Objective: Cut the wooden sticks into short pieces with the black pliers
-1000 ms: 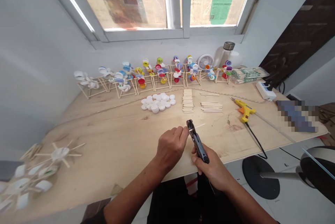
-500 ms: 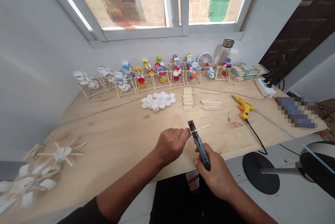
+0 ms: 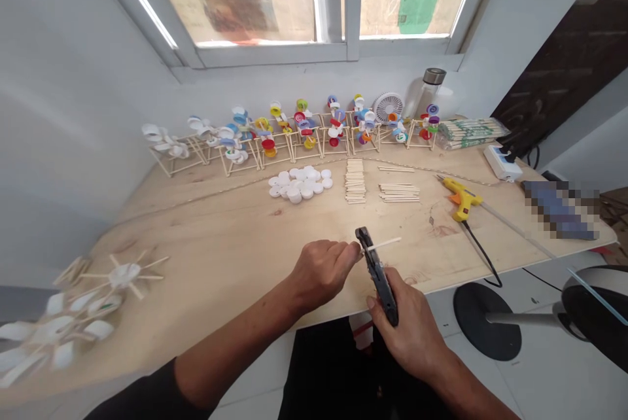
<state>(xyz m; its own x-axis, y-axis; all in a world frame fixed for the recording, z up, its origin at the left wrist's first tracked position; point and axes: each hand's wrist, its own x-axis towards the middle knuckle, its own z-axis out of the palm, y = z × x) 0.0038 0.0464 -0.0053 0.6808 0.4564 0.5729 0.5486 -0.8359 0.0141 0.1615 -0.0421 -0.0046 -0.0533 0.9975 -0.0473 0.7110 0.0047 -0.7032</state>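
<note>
Above the front part of the table, my left hand (image 3: 326, 273) is closed, pinching one end of a thin wooden stick (image 3: 387, 243). The stick crosses the head of a dark pair of cutting pliers (image 3: 375, 269), and its free end points right. Wrapped round the pliers' handles is my right hand (image 3: 412, 325); the pliers tilt up and left. Whether the jaws touch the stick is hard to make out. Beyond the hands lie a stack of short sticks (image 3: 355, 181), a pile of longer sticks (image 3: 400, 193) and a heap of white bottle caps (image 3: 300, 184).
A row of small stick-framed wheels with coloured caps (image 3: 304, 129) lines the wall. At right lie a yellow glue gun (image 3: 461, 199), a power strip (image 3: 503, 163) and bagged sticks (image 3: 473, 132). Stick-and-cap wheels (image 3: 122, 275) rest at left. A fan (image 3: 388, 108) and bottle (image 3: 432, 89) stand behind.
The pliers have turned slightly in my right hand, and their handles look closer together. Both hands stay near the same place, and the view has shifted a little.
</note>
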